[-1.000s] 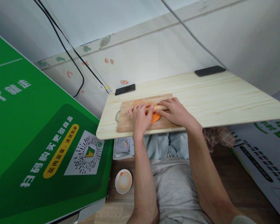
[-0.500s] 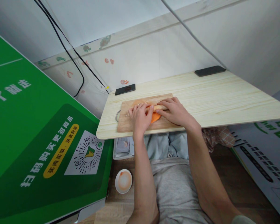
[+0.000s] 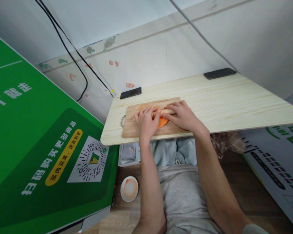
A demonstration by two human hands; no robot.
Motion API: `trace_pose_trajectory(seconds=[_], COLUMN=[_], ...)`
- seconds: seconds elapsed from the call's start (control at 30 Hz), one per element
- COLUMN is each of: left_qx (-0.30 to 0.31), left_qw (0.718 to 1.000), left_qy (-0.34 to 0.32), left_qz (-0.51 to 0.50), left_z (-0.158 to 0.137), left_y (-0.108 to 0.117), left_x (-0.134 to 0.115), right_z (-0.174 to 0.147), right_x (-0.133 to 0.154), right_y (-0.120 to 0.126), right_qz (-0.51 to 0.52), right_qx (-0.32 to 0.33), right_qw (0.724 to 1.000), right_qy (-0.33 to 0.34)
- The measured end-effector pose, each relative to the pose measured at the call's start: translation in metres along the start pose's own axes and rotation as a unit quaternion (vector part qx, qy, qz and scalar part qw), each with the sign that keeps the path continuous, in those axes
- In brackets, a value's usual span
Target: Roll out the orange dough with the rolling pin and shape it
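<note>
A wooden rolling pin (image 3: 166, 111) lies across a flat piece of orange dough (image 3: 162, 122) on a wooden cutting board (image 3: 132, 130). Over the pin's left part curls my left hand (image 3: 147, 122), its fingers hiding that end. My right hand (image 3: 182, 116) grips the right part, thumb on the near side and fingers on the far side. Only a short middle stretch of the pin shows between the hands. Part of the dough is covered by the pin and my left hand. Floury smears and crumbs mark the board's far side.
On the pale table (image 3: 229, 100), one black phone (image 3: 131, 93) lies behind the board and another phone (image 3: 219, 73) at the back right. A white bowl (image 3: 129, 189) stands low at the left. A green printed panel (image 3: 58, 130) borders the table's left side.
</note>
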State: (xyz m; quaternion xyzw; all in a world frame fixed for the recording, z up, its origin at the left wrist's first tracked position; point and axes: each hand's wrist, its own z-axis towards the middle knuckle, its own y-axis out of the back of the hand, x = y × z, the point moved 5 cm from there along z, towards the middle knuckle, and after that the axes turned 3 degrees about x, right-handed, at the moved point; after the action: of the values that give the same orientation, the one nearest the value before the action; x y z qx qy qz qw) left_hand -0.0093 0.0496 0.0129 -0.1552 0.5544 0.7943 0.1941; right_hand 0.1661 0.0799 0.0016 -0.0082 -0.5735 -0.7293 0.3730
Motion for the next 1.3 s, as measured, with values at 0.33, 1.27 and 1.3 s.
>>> trace_pose_trajectory(seconds=[0.33,1.27,1.3], left_qx=[-0.009,-0.004,-0.004], left_qw=[1.0,1.0,1.0], left_qy=[-0.006,-0.004,-0.004], left_qz=[-0.006,0.0,0.001], left_z=[-0.0003,-0.0007,-0.0008], left_y=[0.0004,0.0016,0.0017], left_x=[0.0001,-0.0019,-0.0019], right_z=[0.0017,0.004,0.0041], right_x=[-0.0034,0.0022,0.002], right_y=[-0.0033,0.0002,0.0001], right_qz=[-0.005,0.004,0.004], right_qx=[-0.019,-0.042,-0.043], right_qw=[1.0,0.999,0.999], right_qy=[0.008,-0.006,-0.005])
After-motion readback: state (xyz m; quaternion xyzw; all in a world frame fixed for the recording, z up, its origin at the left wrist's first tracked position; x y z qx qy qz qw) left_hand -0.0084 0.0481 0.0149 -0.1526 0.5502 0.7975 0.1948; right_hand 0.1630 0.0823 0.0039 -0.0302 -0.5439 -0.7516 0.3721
